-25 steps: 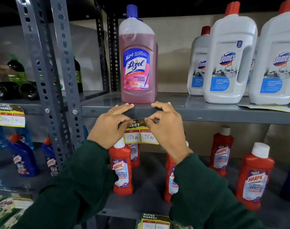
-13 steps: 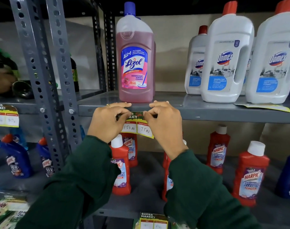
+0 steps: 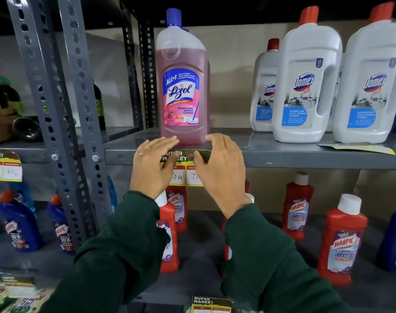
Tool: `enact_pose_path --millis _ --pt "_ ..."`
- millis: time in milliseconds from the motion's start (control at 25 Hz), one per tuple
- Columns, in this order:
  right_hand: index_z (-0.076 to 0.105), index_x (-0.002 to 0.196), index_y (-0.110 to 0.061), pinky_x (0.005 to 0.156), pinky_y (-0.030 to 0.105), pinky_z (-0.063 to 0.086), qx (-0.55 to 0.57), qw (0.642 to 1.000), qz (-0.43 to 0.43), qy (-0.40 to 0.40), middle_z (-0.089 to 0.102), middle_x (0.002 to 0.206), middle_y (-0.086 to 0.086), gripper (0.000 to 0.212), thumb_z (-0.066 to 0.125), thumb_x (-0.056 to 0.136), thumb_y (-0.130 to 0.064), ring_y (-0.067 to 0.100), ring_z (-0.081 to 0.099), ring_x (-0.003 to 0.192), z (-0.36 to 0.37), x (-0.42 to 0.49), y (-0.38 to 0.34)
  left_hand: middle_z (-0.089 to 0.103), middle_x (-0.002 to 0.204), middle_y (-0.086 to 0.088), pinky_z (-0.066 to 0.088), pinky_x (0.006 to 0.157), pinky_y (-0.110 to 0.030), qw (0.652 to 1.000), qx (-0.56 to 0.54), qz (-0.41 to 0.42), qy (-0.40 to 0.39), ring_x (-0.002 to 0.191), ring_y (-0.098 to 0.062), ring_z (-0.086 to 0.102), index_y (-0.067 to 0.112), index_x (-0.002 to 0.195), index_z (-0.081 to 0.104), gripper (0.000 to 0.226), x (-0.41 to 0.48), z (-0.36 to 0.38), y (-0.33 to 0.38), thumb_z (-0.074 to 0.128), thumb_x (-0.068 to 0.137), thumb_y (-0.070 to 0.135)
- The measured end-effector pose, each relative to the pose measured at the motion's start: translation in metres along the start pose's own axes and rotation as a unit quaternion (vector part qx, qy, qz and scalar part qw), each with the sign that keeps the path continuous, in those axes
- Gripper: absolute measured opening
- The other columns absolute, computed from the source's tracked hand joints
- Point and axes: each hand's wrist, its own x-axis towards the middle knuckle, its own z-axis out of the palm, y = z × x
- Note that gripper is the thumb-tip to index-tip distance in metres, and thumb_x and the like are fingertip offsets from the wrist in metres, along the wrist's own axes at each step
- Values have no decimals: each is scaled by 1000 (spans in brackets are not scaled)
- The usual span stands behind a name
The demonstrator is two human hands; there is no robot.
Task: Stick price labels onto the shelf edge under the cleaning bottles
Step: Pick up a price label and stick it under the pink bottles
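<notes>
A pink Lizol bottle (image 3: pixel 182 86) with a blue cap stands on the grey shelf (image 3: pixel 282 158). Directly under it a yellow and green price label (image 3: pixel 185 164) lies against the shelf's front edge. My left hand (image 3: pixel 153 167) covers the label's left part, fingers spread, thumb pressing on its green header. My right hand (image 3: pixel 220 171) covers the right part the same way, with its thumb on the header. Only the label's middle shows between the hands.
Three white Domex bottles (image 3: pixel 305 86) stand to the right, with a loose label (image 3: pixel 355 149) lying flat on the shelf before them. Red Harpic bottles (image 3: pixel 341 242) fill the shelf below. A stuck label (image 3: pixel 5 168) hangs at left beside grey uprights (image 3: pixel 63 109). Another label (image 3: pixel 211 303) sits at the bottom.
My hands have changed from pinching the label's top corners to lying spread over it. The label now sits flat against the shelf edge, its header showing in full.
</notes>
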Motion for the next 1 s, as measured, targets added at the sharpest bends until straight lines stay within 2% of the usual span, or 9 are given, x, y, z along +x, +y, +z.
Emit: enact_pose_path --millis 80,200,360,480,600,680,800,880,1000 --pt "56 104 -7 107 41 28 -64 998 -6 -8 66 108 14 45 58 82 -46 27 55 109 7 1 4 65 119 -7 20 108 -45 999 21 -22 16 116 -23 52 13 109 64 26 -1 7 0 52 91 28" --pt "60 91 -8 97 41 36 -98 995 -12 16 70 89 12 49 55 80 -56 27 60 92 12 0 6 65 118 -6 14 108 -39 996 45 -55 58 117 -23 50 15 111 63 29 -2 15 0 52 91 33" --pt "64 87 -8 84 40 43 -78 995 -41 42 73 82 11 31 57 85 -39 28 61 83 10 1 11 71 101 -7 28 97 -35 995 18 -29 93 95 -22 60 14 109 63 20 -2 15 -6 55 91 19" --pt "63 83 -10 80 39 43 -38 997 -57 45 71 75 9 16 55 87 -24 27 61 75 7 1 14 65 109 3 32 96 -34 994 -31 -23 103 91 -10 58 14 112 60 21 -1 10 -11 51 93 12" --pt "59 85 -8 76 39 44 -14 997 -71 36 69 71 11 10 51 83 -15 28 59 69 3 0 15 62 111 3 42 95 -50 993 -59 -29 101 94 -23 62 13 118 55 26 -2 7 -17 45 96 6" --pt "57 94 -4 79 42 45 -22 996 -82 7 70 76 15 13 57 81 -7 31 60 74 0 0 15 61 107 4 45 92 -52 993 -48 -30 102 95 -31 61 13 120 54 28 -3 7 -16 42 96 5" --pt "51 109 -4 85 41 43 -39 993 -101 -41 70 90 17 28 57 82 -2 32 59 85 -7 1 18 56 111 6 45 92 -39 988 -85 -55 118 103 -28 60 12 123 50 32 -2 6 -9 36 97 2" --pt "45 118 -8 86 33 41 47 992 -91 -68 68 105 14 31 47 88 -1 28 58 95 -18 5 26 56 118 1 42 94 -32 975 -125 -95 156 110 -23 56 10 125 47 31 3 7 3 33 98 5" --pt "44 119 -14 89 22 41 189 977 -54 -78 65 118 6 26 40 94 -8 15 57 106 -46 13 44 60 118 -15 40 96 -47 981 -55 -72 173 109 -30 51 8 120 50 29 12 22 40 35 96 12"
